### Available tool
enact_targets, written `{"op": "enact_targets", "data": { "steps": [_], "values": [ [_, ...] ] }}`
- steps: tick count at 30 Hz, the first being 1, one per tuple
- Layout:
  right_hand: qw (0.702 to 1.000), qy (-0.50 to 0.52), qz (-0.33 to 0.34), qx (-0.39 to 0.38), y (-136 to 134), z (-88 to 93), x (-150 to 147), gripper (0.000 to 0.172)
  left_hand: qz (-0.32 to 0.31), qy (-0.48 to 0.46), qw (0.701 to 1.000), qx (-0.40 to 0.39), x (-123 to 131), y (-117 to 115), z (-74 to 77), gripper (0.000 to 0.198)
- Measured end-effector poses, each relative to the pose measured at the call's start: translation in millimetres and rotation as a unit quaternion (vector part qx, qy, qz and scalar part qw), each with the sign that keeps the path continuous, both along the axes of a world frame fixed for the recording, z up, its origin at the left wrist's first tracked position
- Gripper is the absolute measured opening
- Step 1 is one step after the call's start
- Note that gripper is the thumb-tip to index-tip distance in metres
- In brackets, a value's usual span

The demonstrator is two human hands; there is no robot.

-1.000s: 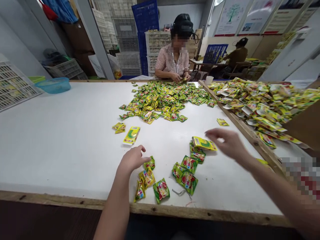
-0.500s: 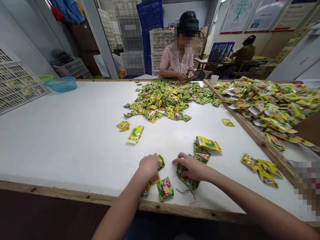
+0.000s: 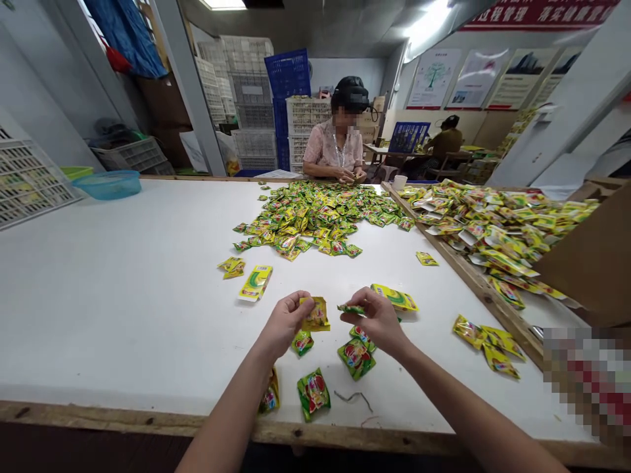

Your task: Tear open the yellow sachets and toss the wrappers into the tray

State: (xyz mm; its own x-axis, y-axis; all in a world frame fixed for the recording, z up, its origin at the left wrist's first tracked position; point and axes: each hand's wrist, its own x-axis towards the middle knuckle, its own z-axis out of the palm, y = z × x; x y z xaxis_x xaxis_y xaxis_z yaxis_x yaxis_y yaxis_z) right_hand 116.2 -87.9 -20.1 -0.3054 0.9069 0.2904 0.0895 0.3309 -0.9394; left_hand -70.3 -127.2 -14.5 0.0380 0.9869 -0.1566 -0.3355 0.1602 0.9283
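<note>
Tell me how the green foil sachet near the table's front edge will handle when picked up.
The green foil sachet will probably feel light and floppy, since its thin film shows creases. Its glossy surface may slip a little when pinched. Lying flat on the white table, it seems unlikely to roll.

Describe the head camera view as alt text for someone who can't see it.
The left hand holds a yellow foil sachet and the right hand a green one above a white table scattered with sachets; a seated person across it faces a green-and-yellow heap.
</note>
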Motion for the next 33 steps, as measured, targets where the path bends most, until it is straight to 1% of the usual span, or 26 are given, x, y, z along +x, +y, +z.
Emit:
{"op": "enact_targets", "data": {
  "steps": [1, 2, 4, 5, 7, 9, 10, 11, 12, 13, 14, 15, 16, 17, 18, 19, 20, 21, 22, 23, 24, 25, 27, 29, 31, 33],
  "values": [
    [0.997, -0.006, -0.022, 0.079, -4.1, 0.2, -1.7, 0.016, -0.021, -0.022, 0.999, -0.019, 2.7, -1.2, -0.1, 0.053],
    [0.986, -0.022, -0.039, 0.161, -7.8, 0.5, -3.2, 0.014, -0.044, -0.034, 0.998, -0.038, 4.9, -2.3, -0.4, 0.054],
    [0.951, -0.072, -0.052, 0.298, -12.9, 0.5, -5.2, 0.019, -0.090, -0.044, 0.993, -0.065, 7.8, -4.3, -1.1, 0.055],
    [0.932, -0.099, -0.042, 0.346, -14.1, -0.1, -5.7, 0.022, -0.109, -0.046, 0.990, -0.074, 8.9, -5.1, -1.7, 0.054],
    [0.900, -0.141, -0.002, 0.413, -14.1, -2.7, -5.7, 0.027, -0.130, -0.041, 0.988, -0.077, 11.1, -5.8, -2.8, 0.047],
    [0.876, -0.155, 0.041, 0.456, -12.1, -7.0, -4.9, 0.029, -0.119, -0.025, 0.990, -0.072, 13.3, -5.3, -3.8, 0.039],
    [0.870, -0.145, 0.052, 0.468, -11.0, -9.2, -4.4, 0.030, -0.107, -0.020, 0.992, -0.069, 14.4, -4.7, -4.1, 0.037],
    [0.871, -0.128, 0.057, 0.470, -10.0, -11.1, -3.8, 0.029, -0.094, -0.019, 0.993, -0.070, 15.4, -3.9, -4.3, 0.036],
    [0.880, -0.104, 0.058, 0.459, -9.2, -12.6, -3.2, 0.028, -0.085, -0.023, 0.993, -0.073, 16.0, -3.0, -4.5, 0.036],
    [0.899, -0.079, 0.057, 0.428, -8.5, -13.2, -2.5, 0.027, -0.077, -0.029, 0.994, -0.078, 16.2, -2.1, -4.6, 0.036],
    [0.924, -0.055, 0.053, 0.375, -8.0, -13.1, -1.8, 0.026, -0.066, -0.031, 0.994, -0.080, 16.1, -1.3, -4.8, 0.036],
    [0.952, -0.030, 0.049, 0.301, -7.5, -12.2, -1.1, 0.024, -0.052, -0.020, 0.996, -0.075, 15.6, -0.7, -5.1, 0.036],
    [0.977, -0.005, 0.050, 0.209, -6.9, -10.6, -0.4, 0.020, -0.031, 0.012, 0.998, -0.062, 14.9, -0.4, -5.6, 0.035],
    [0.992, 0.018, 0.055, 0.109, -6.0, -8.6, 0.3, 0.017, -0.008, 0.065, 0.997, -0.040, 14.1, -0.5, -6.2, 0.033],
    [0.998, 0.032, 0.061, 0.015, -5.0, -6.5, 1.1, 0.019, 0.010, 0.132, 0.991, -0.012, 13.5, -0.9, -6.9, 0.029],
    [0.995, 0.028, 0.075, -0.060, -3.7, -4.5, 2.0, 0.026, 0.015, 0.201, 0.979, 0.019, 13.1, -1.6, -7.6, 0.025],
    [0.989, 0.004, 0.097, -0.110, -2.2, -2.9, 2.8, 0.031, 0.005, 0.261, 0.964, 0.048, 13.1, -2.4, -8.1, 0.022],
    [0.983, -0.037, 0.121, -0.133, -0.7, -2.0, 3.7, 0.030, -0.013, 0.303, 0.950, 0.073, 13.5, -3.3, -8.6, 0.019],
    [0.978, -0.085, 0.138, -0.133, 0.8, -1.7, 4.4, 0.024, -0.031, 0.326, 0.941, 0.090, 14.2, -4.0, -8.9, 0.017],
    [0.975, -0.122, 0.143, -0.121, 2.1, -2.1, 4.8, 0.021, -0.038, 0.329, 0.938, 0.100, 15.3, -4.5, -9.2, 0.017],
    [0.976, -0.139, 0.132, -0.105, 3.1, -3.1, 4.5, 0.024, -0.029, 0.317, 0.942, 0.103, 16.7, -4.6, -9.6, 0.018],
    [0.981, -0.132, 0.101, -0.095, 3.5, -4.8, 3.4, 0.028, -0.004, 0.291, 0.951, 0.101, 18.6, -4.5, -10.2, 0.021],
    [0.992, -0.052, 0.016, -0.111, 1.8, -9.2, -2.5, 0.029, 0.056, 0.214, 0.971, 0.088, 23.6, -3.6, -12.1, 0.027],
    [0.983, 0.067, -0.034, -0.166, -4.1, -13.8, -12.8, 0.033, 0.103, 0.151, 0.980, 0.084, 30.5, -3.3, -15.6, 0.031],
    [0.959, 0.168, -0.033, -0.224, -13.3, -16.9, -24.6, 0.040, 0.159, 0.149, 0.971, 0.098, 38.9, -4.8, -20.4, 0.030],
    [0.937, 0.219, -0.014, -0.273, -23.2, -17.0, -33.4, 0.044, 0.230, 0.196, 0.944, 0.129, 47.6, -8.5, -26.0, 0.025]
  ]
}}
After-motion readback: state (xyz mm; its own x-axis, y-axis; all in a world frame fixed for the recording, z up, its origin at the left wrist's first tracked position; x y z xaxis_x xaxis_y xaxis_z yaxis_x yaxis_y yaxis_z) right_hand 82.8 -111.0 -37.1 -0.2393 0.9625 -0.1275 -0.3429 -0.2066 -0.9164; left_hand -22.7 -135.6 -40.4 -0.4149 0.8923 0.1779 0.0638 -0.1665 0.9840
